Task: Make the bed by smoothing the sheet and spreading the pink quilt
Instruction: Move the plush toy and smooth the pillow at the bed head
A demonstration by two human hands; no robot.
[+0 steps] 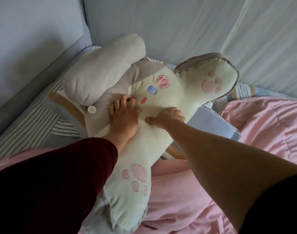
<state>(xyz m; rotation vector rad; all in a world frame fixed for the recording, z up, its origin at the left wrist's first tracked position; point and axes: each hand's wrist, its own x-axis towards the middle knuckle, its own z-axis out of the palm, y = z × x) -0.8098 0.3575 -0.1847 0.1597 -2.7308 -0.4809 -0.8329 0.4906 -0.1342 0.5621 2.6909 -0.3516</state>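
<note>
Both hands sit close together on the plush toy (pixel 163 97), which runs lengthwise from near to far. The left hand (pixel 123 115) curls its fingertips into the face and the right hand (pixel 168 116) grips the right edge. The pink quilt (pixel 262 132) lies rumpled under the toy's near end, spreading near and right.

Home bedroom: pink quilt (pixel 255 132), plush pillow (pixel 161 102), bed.

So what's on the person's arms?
The left sleeve is dark red and long, down to the wrist. The right arm is bare up to a short black sleeve. No ring or watch shows on the left hand or right hand.
</note>
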